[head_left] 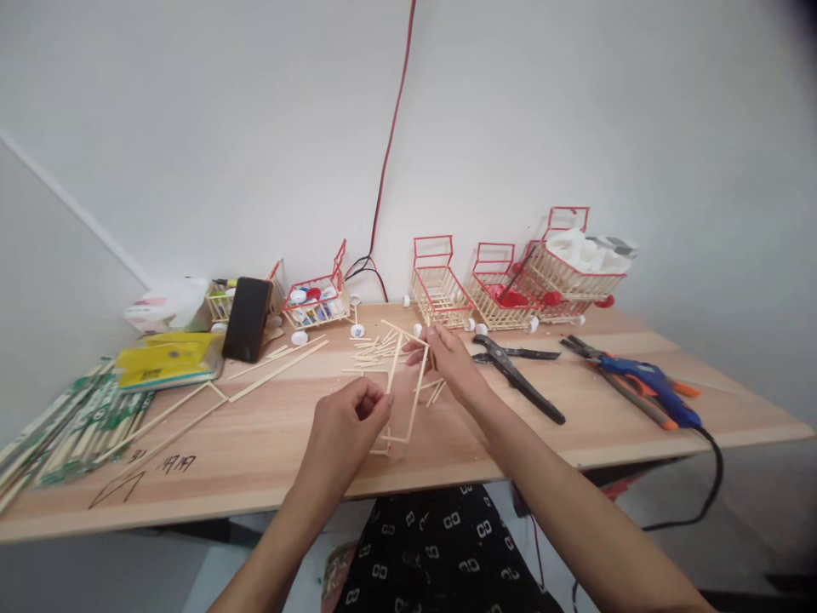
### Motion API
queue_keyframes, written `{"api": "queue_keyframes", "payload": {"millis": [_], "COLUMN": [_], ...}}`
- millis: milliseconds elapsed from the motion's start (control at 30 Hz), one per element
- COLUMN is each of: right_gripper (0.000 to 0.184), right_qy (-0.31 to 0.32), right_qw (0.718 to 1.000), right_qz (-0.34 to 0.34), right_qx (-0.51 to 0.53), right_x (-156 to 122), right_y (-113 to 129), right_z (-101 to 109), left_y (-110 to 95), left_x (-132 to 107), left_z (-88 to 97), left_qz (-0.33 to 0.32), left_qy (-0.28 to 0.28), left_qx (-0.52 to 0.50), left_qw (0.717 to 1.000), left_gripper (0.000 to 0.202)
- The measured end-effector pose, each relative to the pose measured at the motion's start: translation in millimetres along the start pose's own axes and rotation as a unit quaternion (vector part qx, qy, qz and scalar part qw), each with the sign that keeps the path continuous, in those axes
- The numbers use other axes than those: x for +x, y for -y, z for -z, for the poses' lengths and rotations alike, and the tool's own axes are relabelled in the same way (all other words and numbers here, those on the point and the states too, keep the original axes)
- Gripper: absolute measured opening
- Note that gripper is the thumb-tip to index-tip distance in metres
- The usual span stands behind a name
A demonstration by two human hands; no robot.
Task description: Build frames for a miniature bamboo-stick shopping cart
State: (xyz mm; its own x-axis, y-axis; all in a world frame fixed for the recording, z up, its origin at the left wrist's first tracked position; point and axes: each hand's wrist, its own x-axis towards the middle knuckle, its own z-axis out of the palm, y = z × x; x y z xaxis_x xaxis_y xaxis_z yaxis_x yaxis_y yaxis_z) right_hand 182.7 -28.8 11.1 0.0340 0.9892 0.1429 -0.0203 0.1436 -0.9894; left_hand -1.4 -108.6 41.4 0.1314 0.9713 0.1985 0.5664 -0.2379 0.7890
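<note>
A slim frame of pale wooden sticks (418, 396) is held up in front of me over the table. My left hand (350, 417) pinches its left side, thumb against fingertips. My right hand (448, 356) is closed at the frame's upper right corner, its fingertips partly hidden behind the stick. Short cut sticks (376, 347) lie loose on the wood just behind the frame. To the right of my right hand lie black-handled cutters (520, 379).
Small stick-built carts (443, 298) with red handles line the wall, some filled. A blue glue gun (651, 387) and pliers (629, 387) lie right. A dark phone (248, 317), a yellow packet (169, 359) and bundled chopsticks (89, 426) occupy the left.
</note>
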Motion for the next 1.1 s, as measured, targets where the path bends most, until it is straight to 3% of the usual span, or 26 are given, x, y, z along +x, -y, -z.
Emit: {"api": "queue_keyframes", "payload": {"millis": [233,367,433,633,733,800,867,1000,1100], "right_gripper": [0.039,0.038,0.038,0.034,0.034,0.031,0.029,0.034,0.029], "right_qy": [-0.042,-0.110,-0.115,-0.029,0.023,0.065,0.107,0.183,0.204], "right_qw": [0.984,0.977,0.978,0.973,0.952,0.932,0.906,0.869,0.884], "right_qz": [-0.043,-0.001,0.010,-0.047,-0.108,-0.159,-0.204,-0.248,-0.232], "right_qx": [0.170,0.184,0.171,0.226,0.284,0.319,0.354,0.387,0.352], "right_x": [-8,-11,-12,-13,-15,-17,-19,-19,-21], "right_y": [2,0,-1,5,8,9,9,5,3], "right_z": [-10,-11,-11,-18,-25,-30,-36,-45,-50], "left_y": [-13,-14,-15,-19,-17,-13,-9,-2,0], "left_x": [-3,-1,-1,4,18,30,41,53,56], "left_z": [-5.2,-9.2,-10.3,-10.7,-10.0,-9.6,-9.3,-6.9,-1.3], "left_qz": [-0.004,0.013,0.016,0.017,0.000,-0.013,-0.029,-0.047,-0.074], "left_qy": [0.071,0.081,0.083,0.158,0.074,0.020,0.013,0.019,0.016], "left_qx": [-0.075,-0.098,-0.112,-0.230,-0.282,-0.300,-0.303,-0.286,-0.254], "left_qw": [0.995,0.992,0.990,0.960,0.956,0.954,0.952,0.957,0.964], "left_gripper": [0.024,0.024,0.024,0.029,0.019,0.024,0.029,0.021,0.015]}}
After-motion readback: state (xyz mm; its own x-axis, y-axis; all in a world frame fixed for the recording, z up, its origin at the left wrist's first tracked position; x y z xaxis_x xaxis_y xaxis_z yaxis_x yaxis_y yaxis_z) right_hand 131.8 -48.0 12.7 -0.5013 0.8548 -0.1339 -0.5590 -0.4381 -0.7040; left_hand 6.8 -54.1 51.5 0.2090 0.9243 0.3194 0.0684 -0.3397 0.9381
